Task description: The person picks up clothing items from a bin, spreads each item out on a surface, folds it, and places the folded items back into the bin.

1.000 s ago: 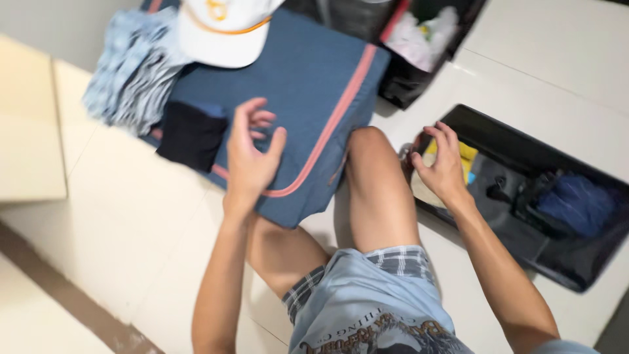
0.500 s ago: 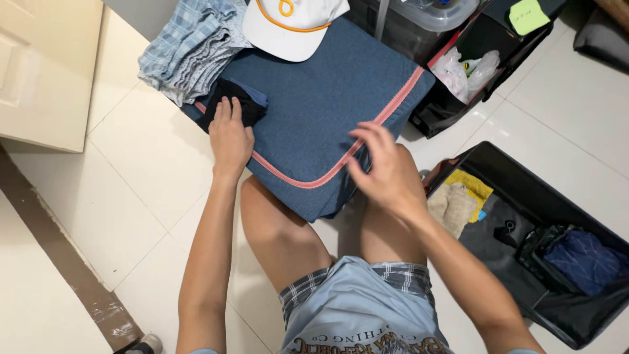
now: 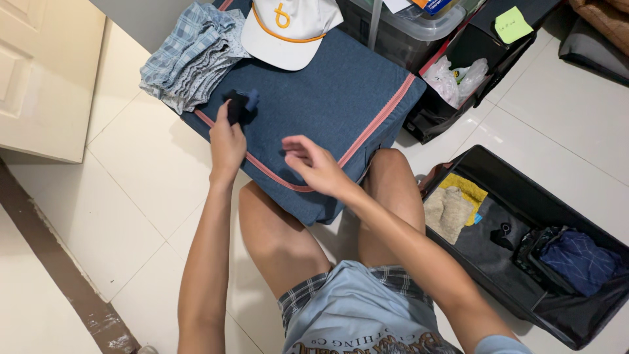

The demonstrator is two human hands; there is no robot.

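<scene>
Head view shows the left hand (image 3: 227, 143) pinching a small dark cloth bundle (image 3: 240, 105) on top of the blue fabric case (image 3: 327, 98). It looks soft and light, easy to squeeze anywhere. The right hand (image 3: 313, 164) hovers open, holding nothing. Nearby, the black bin (image 3: 524, 183) holds towels and folded clothes.

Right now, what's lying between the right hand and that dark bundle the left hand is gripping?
In the head view, only bare blue suitcase top lies between the right hand and the dark bundle in the left hand.
</scene>
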